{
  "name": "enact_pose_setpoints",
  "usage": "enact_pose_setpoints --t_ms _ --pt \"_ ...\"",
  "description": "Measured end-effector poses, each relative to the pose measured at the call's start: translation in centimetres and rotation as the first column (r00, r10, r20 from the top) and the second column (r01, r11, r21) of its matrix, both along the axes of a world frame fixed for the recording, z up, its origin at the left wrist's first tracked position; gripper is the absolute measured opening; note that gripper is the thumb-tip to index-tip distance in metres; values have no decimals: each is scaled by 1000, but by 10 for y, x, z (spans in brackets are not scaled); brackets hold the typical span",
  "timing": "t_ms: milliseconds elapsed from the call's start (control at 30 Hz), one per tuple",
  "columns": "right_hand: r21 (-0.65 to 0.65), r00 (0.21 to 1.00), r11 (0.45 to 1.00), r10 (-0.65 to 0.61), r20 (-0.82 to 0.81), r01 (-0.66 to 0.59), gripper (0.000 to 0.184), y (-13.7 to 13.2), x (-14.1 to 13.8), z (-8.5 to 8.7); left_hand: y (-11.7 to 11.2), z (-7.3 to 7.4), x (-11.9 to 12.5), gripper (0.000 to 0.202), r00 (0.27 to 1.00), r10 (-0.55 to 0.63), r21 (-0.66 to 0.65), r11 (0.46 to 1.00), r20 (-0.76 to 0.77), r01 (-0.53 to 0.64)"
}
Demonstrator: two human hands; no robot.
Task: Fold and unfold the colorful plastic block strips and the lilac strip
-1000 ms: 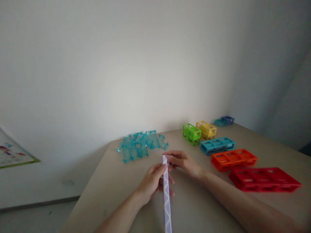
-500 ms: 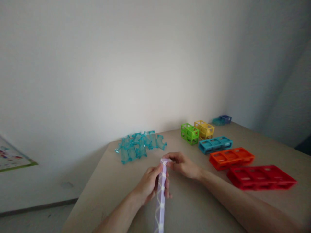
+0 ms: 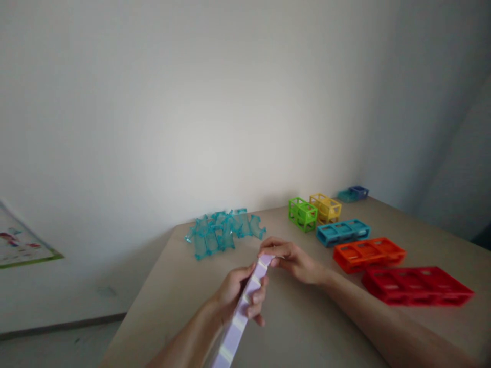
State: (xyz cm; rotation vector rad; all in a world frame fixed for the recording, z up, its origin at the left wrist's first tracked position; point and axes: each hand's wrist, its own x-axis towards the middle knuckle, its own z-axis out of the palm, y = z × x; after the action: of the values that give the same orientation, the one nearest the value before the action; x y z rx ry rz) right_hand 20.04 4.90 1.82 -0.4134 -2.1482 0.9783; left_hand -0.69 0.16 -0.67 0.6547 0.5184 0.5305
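A long lilac snake twist puzzle (image 3: pixel 238 322) with pale bands between its segments slants from the bottom edge up to both hands. My left hand (image 3: pixel 232 287) is closed around its upper part, the thumb on the near side and the fingers curled round the right side. At the top end, my right hand (image 3: pixel 294 261) pinches the last segment between thumb and fingers. That end is partly covered by the fingers. The puzzle's lower end lies outside the view.
On the table (image 3: pixel 169 301) behind my hands lies a pile of clear teal pieces (image 3: pixel 210 240). To the right stand frame blocks in green (image 3: pixel 303 214), yellow (image 3: pixel 326 208), blue (image 3: pixel 343 232), orange (image 3: pixel 369 254) and red (image 3: pixel 417 286). Dark blue and teal pieces (image 3: pixel 355 193) sit in the far corner.
The puzzle has tilted, its lower part swinging left, and rolled so that a broad banded face shows instead of the zigzag edge. My right fingers have moved over its top end.
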Motion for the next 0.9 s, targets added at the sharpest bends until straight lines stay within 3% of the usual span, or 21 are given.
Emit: enact_pose_setpoints --t_ms 67,133,233,500,667,900 --pt "-32 999 999 -45 -21 44 30 3 -1 -4 5 -1 -2 43 1000 -23 14 1000 5 23" --pt "-162 988 979 -139 -72 126 29 8 -3 -11 9 -2 -2 40 1000 -4 15 1000 -1 4" --pt "-405 953 892 -274 -130 201 46 15 -7 -21 10 1 -2 36 998 52 4 999 -21 -52" --pt "-688 941 720 -292 -173 96 49 14 -19 -36 4 9 -2 36 995 64 -33 997 -72 -67" --pt "-789 934 613 -307 -186 44 49 7 -27 -37 -2 -1 7 44 987 -144 -120 983 -67 135" --pt "-808 900 589 -337 -275 -27 37 5 -27 -29 -1 -5 11 46 998 -57 -48 997 -26 56"
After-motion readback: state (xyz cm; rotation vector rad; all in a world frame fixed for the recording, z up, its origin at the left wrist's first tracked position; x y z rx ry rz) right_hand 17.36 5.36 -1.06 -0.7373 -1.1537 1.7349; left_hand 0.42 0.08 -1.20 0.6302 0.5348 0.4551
